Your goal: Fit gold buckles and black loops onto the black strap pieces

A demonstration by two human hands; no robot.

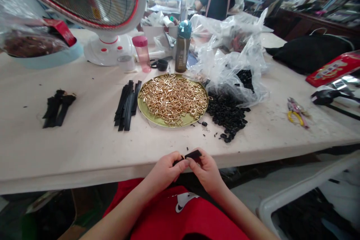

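Strap [192,154] is in both hands, at the table's [84,146] near edge. Long axis runs roughly left-right, right end a bit higher in view. Left hand [168,167] pinches its left part by a small gold bit [182,157]; right hand [207,169] has thumb and fingers closed on the right part. Neither hand nearer; exact grip partly hidden.

Containers: round tray [148,115], mid-table, heaped with gold buckles [174,97]. Clear bag [233,69], toward the far edge, black bits [246,78] inside, more piled [227,114] just outside. Bin [266,208] below the near edge, right: black pieces [309,213].
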